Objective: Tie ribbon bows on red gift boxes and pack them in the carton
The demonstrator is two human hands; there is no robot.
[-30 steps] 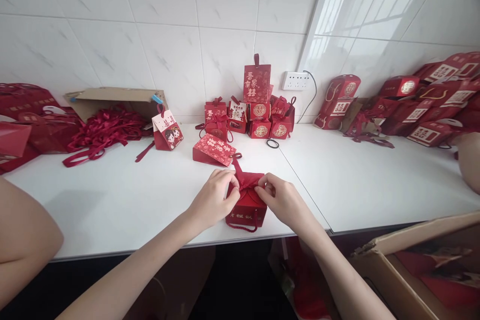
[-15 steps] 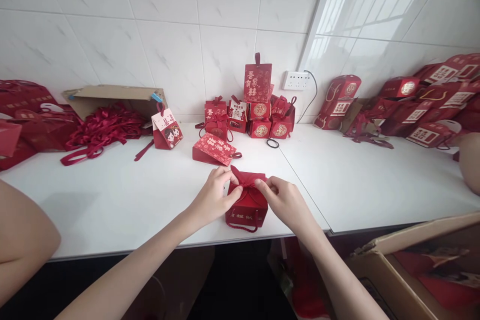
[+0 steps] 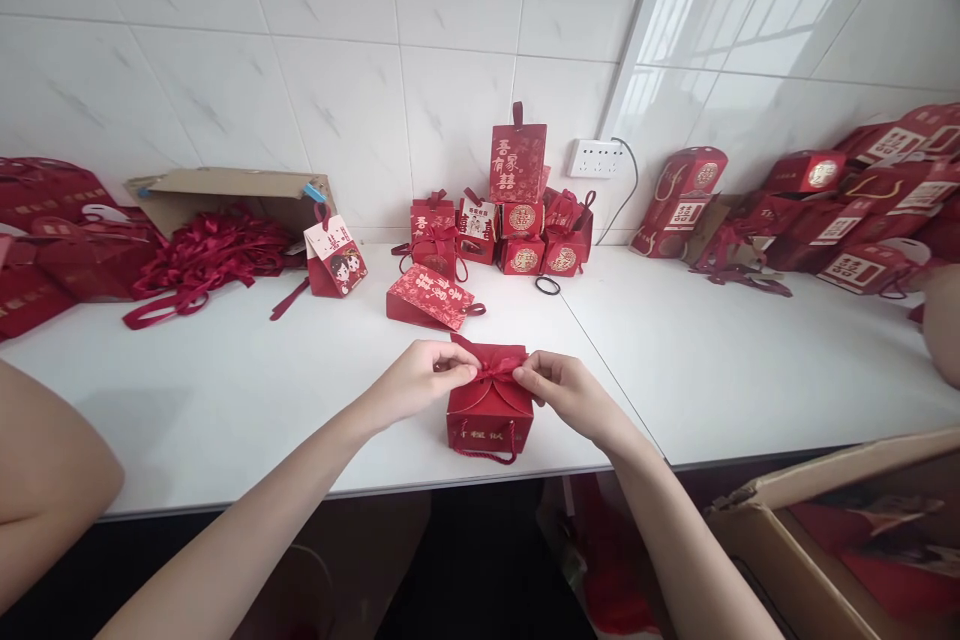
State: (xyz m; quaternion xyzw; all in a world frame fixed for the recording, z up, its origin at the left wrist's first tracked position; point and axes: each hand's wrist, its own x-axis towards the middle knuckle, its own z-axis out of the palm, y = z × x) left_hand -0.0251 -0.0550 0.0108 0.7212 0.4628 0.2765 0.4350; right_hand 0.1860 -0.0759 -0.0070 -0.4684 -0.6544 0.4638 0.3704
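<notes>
A red gift box (image 3: 489,418) stands upright near the front edge of the white table, its rope handle hanging down the front side. Across its top lies a red ribbon (image 3: 496,363), gathered into a bow at the middle. My left hand (image 3: 435,367) pinches the ribbon's left part between thumb and fingers. On the other side, my right hand (image 3: 555,385) pinches the right part of the same ribbon. Just behind the box, a red patterned gift box (image 3: 431,298) with a ribbon loop lies on its side.
Several red boxes (image 3: 521,220) are stacked by the tiled wall, below a power strip (image 3: 598,158). Loose ribbons (image 3: 217,250) spill from a cardboard box at the left. More red boxes (image 3: 862,210) pile up at the right. An open carton (image 3: 780,560) sits below the table's front edge.
Both hands have drawn slightly outward along the ribbon, and the bow looks flatter and wider. The box's front flaps show more clearly. The view has shifted a little.
</notes>
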